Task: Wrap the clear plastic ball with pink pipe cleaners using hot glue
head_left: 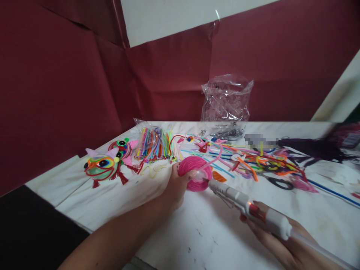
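My left hand (178, 185) grips a round form wound with pink pipe cleaner (187, 167), thumb across its front. A pale, translucent patch shows at the form's centre, and a loose pink strand rises from it to the upper right. In my right hand (270, 236) is a white glue gun (236, 197) with a small orange light lit. The gun's nozzle points left and meets or nearly meets the pale centre; whether it touches I cannot tell. From the gun's rear a clear glue stick (315, 245) sticks out.
Two colourful animal-head crafts with red tassels (102, 168) stand at the left. Behind lies a bundle of pipe cleaners (156, 144). Loose pipe cleaners (253, 161) and a black ring (280, 183) spread to the right. A clear plastic bag (227, 99) stands at the table's back.
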A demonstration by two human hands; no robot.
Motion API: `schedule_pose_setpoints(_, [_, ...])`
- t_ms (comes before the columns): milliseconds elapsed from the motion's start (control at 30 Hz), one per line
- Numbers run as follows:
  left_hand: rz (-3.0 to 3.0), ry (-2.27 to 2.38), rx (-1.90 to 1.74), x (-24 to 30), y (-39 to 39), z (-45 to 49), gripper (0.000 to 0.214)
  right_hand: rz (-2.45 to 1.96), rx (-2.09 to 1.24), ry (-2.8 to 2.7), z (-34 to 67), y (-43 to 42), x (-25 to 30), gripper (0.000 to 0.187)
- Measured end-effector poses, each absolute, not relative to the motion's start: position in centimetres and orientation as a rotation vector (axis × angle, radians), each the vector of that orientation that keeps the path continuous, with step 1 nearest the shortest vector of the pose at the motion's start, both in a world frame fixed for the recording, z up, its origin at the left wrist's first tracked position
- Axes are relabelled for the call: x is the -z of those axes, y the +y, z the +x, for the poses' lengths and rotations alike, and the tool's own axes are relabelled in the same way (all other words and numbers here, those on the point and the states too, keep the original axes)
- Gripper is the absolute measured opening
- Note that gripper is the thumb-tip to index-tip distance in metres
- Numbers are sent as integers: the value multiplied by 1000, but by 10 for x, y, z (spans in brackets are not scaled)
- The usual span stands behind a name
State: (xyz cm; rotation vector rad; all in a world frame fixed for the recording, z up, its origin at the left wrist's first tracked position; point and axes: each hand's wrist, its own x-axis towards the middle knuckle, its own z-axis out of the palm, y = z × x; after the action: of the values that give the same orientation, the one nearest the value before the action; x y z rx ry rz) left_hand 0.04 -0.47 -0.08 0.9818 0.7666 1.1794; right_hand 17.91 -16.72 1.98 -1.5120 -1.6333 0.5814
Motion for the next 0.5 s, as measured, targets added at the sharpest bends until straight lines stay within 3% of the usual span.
schedule_pose_setpoints(500, [981,786,-1185,4,-3,0,58,-1507,-574,-1654,181,-167,-19,21])
